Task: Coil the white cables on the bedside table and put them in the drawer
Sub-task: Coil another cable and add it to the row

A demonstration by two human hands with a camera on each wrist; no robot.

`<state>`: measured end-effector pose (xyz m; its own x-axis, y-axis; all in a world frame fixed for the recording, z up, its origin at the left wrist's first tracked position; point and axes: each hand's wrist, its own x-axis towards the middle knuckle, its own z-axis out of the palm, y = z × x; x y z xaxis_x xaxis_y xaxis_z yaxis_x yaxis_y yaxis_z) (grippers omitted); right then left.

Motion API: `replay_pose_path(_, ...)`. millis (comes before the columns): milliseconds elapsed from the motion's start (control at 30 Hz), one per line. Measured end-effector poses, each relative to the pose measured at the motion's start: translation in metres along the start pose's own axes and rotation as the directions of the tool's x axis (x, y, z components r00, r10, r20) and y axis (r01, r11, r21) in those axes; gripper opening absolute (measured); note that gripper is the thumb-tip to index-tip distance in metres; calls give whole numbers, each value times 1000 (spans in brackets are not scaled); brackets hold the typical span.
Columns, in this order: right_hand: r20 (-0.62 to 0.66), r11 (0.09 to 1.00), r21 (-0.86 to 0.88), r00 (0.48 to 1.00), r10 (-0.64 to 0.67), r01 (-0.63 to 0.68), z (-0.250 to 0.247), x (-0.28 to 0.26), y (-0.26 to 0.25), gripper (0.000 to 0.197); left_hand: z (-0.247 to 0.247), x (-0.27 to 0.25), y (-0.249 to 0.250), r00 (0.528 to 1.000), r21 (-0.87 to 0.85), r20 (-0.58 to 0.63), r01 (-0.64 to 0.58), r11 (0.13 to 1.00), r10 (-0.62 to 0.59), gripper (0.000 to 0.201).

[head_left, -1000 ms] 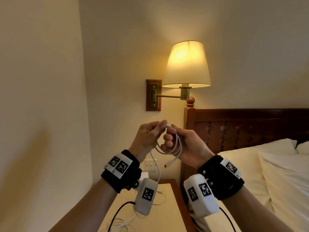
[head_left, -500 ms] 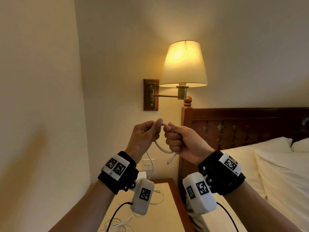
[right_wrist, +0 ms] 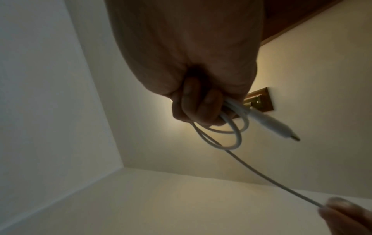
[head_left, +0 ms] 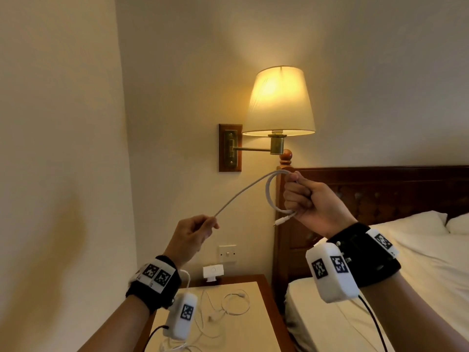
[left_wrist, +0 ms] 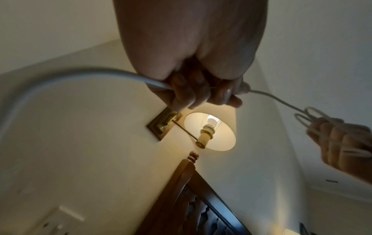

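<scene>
My right hand (head_left: pixel 298 196) is raised in front of the headboard and grips a small coil of white cable (head_left: pixel 269 194), whose plug end (head_left: pixel 283 220) sticks out below the fist. From the coil a straight run of the same cable (head_left: pixel 241 195) slants down left to my left hand (head_left: pixel 203 228), which pinches it. In the right wrist view the loops (right_wrist: pixel 231 127) and plug (right_wrist: pixel 271 125) show under my curled fingers (right_wrist: pixel 201 103). The left wrist view has the cable (left_wrist: pixel 281 101) running from my left fingers (left_wrist: pixel 193 93) to the right fist. Other thin white cables (head_left: pixel 228 306) lie loose on the bedside table (head_left: pixel 256 326).
A lit wall lamp (head_left: pixel 279 102) on a brass arm hangs above my hands. A white charger (head_left: pixel 213 273) sits under the wall switch (head_left: pixel 227 253). The dark wooden headboard (head_left: pixel 380 189) and the white bed (head_left: pixel 380 288) fill the right. No drawer is in view.
My hands have drawn apart: the left went down and left along the cable, the right rose to the right with the coil. A straight length of cable now spans between them.
</scene>
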<state>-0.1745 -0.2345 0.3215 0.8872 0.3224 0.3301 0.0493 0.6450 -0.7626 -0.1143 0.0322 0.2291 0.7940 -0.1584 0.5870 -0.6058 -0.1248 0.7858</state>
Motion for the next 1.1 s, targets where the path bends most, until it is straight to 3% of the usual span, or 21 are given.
replay_pose_path(100,-26,994,-102,999,-48,45,1,1,-4,22,8,-7,-15,999,262,47,-26,965,14,28)
replay_pose_path(167,-26,969,-235,997,-78,70,1,4,1,22,23,-12,-3,976,538,216,-136,832,20,40)
replay_pose_path(233,-12,909,-406,994,-109,95,2,8,11,23,40,-17,21,922,696,382,-329,638,59,44)
replay_pose_path(300,9,805,-579,989,-150,127,4,12,20,25,52,-18,46,863,712,472,-494,499,180,43)
replay_pose_path(367,27,692,-705,982,-189,153,6,14,27,28,56,-15,62,800,699,488,-597,394,348,40)
replay_pose_path(433,43,596,-785,975,-217,167,7,15,29,30,57,-7,69,738,666,466,-656,355,488,39)
replay_pose_path(533,63,491,-852,967,-246,180,8,15,27,33,53,9,74,679,639,430,-694,331,595,35)
replay_pose_path(600,80,470,-862,966,-247,191,11,15,26,37,49,22,77,653,643,382,-696,320,654,32)
replay_pose_path(700,72,542,-822,977,-199,171,16,17,24,38,38,46,86,628,678,346,-681,278,697,28)
replay_pose_path(767,59,623,-769,987,-149,140,17,19,20,38,33,57,95,669,705,286,-632,322,686,34)
replay_pose_path(867,70,753,-649,994,-84,109,21,22,10,37,32,66,104,801,584,168,-550,597,574,36)
replay_pose_path(933,83,828,-552,995,-57,94,27,24,4,36,32,71,110,867,438,194,-495,750,459,33)
replay_pose_path(1000,115,890,-444,992,-55,101,35,27,-3,36,30,75,120,898,286,254,-423,859,358,39)
replay_pose_path(1100,170,945,-311,984,-52,103,45,33,-15,36,21,76,139,920,-14,349,-184,983,177,39)
